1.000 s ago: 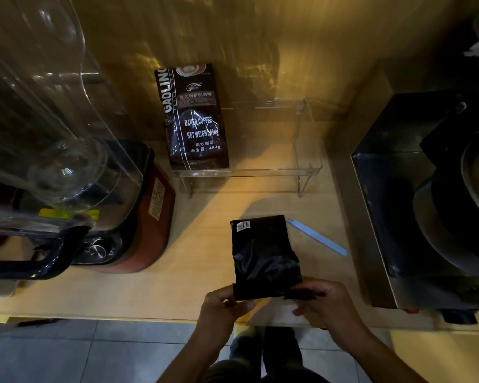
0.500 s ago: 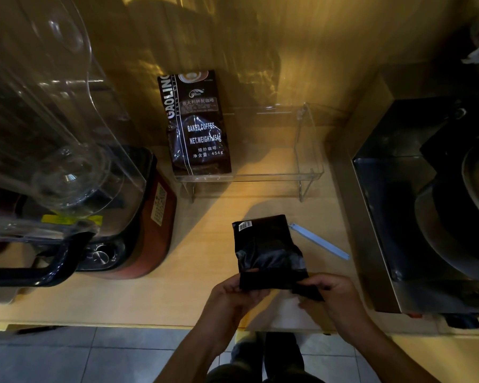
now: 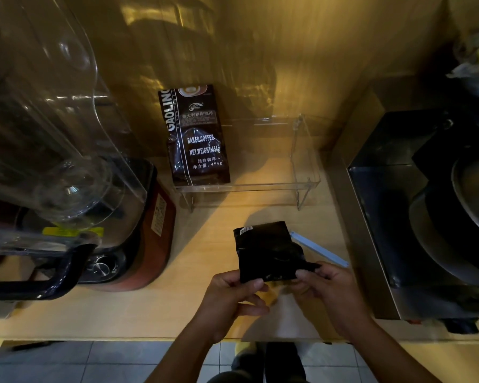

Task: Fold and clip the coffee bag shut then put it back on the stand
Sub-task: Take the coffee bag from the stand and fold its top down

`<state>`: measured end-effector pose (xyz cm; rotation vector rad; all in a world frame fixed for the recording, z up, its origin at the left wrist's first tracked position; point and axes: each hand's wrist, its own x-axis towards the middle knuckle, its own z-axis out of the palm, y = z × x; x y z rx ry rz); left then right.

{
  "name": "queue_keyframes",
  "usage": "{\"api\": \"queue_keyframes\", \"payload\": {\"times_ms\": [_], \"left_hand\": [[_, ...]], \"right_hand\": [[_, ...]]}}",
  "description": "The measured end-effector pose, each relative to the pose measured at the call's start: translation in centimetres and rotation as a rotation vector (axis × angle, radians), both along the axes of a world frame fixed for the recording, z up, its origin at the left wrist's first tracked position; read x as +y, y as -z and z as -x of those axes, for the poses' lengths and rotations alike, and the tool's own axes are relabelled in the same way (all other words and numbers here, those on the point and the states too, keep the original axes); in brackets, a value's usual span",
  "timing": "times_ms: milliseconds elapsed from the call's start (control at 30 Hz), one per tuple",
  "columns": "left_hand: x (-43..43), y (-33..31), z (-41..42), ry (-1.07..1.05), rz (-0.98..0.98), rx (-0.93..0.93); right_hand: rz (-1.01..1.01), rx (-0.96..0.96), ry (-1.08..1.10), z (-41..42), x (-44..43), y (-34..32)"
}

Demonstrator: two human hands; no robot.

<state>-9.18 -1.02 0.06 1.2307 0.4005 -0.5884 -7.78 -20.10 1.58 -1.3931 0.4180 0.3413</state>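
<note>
Nearest me, my left hand (image 3: 233, 297) pinches the near left corner of the black coffee bag (image 3: 266, 251), thumb on top and fingers curled under. My right hand (image 3: 327, 286) grips the near right edge, thumb and fingers closed on a folded flap. The bag lies on the wooden counter (image 3: 122, 313), its near end lifted in my hands. I can see a small white barcode sticker (image 3: 244, 230) at its far left corner, but the print is too small for me to read. Just beside the bag on the right lies a pale blue clip strip (image 3: 318, 248), its near end hidden behind my right hand.

Farther back stands a clear acrylic stand (image 3: 304, 183) holding one upright dark bag (image 3: 195, 135) at its left end; I read "GAOLINO", "BAKED COFFEE", "NET.WEIGHT 454g" and Chinese lines on it. The right part of the stand holds nothing I can make out.

To the left is a blender (image 3: 67, 189) with a clear jug and red base; its yellow label (image 3: 72, 232) is blurred. On the right, a dark metal machine (image 3: 426, 217) is cut off by the edge.
</note>
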Motion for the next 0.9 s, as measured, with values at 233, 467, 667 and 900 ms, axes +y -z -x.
{"api": "queue_keyframes", "payload": {"times_ms": [233,467,667,900], "left_hand": [[-1.8,-0.8,0.0,-0.361,-0.114,0.065],[-1.5,-1.0,-0.2,-0.587,-0.088,0.036],[-0.7,-1.0,0.0,-0.374,-0.109,-0.119],[0.8,-0.6,-0.1,-0.263,-0.225,-0.224]], "right_hand": [[0.091,0.020,0.059,-0.2,1.8,0.2],[0.048,0.120,0.149,-0.7,3.2,-0.1],[-0.055,0.077,0.112,-1.0,2.6,-0.6],[-0.053,0.032,-0.140,-1.7,1.5,-1.3]]}}
